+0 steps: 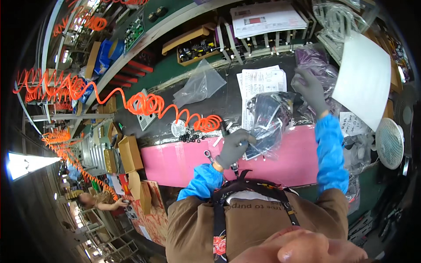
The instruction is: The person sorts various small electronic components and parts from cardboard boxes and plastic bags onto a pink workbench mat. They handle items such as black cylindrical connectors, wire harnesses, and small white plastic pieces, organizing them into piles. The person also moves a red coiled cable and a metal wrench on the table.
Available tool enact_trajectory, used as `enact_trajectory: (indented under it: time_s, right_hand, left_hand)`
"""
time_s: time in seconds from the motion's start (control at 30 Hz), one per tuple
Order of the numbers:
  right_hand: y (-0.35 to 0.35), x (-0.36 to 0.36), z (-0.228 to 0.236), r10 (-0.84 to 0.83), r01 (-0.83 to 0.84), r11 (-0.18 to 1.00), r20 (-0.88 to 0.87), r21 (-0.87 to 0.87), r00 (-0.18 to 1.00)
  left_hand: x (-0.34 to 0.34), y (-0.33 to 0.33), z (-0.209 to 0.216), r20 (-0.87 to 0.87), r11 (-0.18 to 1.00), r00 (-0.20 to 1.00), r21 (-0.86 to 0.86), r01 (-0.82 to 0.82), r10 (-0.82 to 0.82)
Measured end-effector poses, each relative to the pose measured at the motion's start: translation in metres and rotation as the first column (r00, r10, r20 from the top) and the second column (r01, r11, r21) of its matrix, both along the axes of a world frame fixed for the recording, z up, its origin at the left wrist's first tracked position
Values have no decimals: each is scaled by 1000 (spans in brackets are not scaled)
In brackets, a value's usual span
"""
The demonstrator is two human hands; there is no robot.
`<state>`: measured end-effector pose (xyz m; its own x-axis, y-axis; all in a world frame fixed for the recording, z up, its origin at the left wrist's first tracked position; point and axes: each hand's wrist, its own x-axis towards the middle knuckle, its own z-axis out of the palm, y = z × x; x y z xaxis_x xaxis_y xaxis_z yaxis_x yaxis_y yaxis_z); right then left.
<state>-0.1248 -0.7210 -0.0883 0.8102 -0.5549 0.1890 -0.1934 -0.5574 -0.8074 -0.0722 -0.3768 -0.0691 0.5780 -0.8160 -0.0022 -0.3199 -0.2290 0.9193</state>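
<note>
My left hand (234, 148), in a grey glove, is closed at the left edge of a clear plastic bag (268, 127) with dark parts inside. A black tool fitting (224, 128) on an orange coiled hose (204, 123) shows just above this hand, and a metal tool tip (235, 168) sticks out below it. The hand hides what lies between them. My right hand (310, 90), also gloved in grey, is raised beside crumpled purple plastic bags (313, 61). Its fingers are bent and somewhat apart, with nothing visible in them.
A pink mat (175, 162) covers the bench front. Printed sheets (263, 79), an empty clear bag (201, 81), small black parts (190, 136) and a ratchet wrench (208, 154) lie around. At right are a white sheet (364, 79) and a round fan (389, 143). Another person (103, 201) is at far left.
</note>
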Motion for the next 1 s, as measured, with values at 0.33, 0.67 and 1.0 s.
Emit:
enact_trajectory:
  time_s: [0.33,0.67,1.0]
  right_hand:
    - [-17,165,-91,86,-570,731,-777,-375,623]
    - [-14,132,-100,-11,-444,831,-807,-335,590]
    - [-28,80,-117,382,-329,924,-503,195,775]
  left_hand:
    - [-7,48,75,-186,993,976,-68,98,-110]
    - [-10,65,84,-27,995,999,-102,17,-20]
    - [-16,88,113,-31,977,982,-96,-191,188]
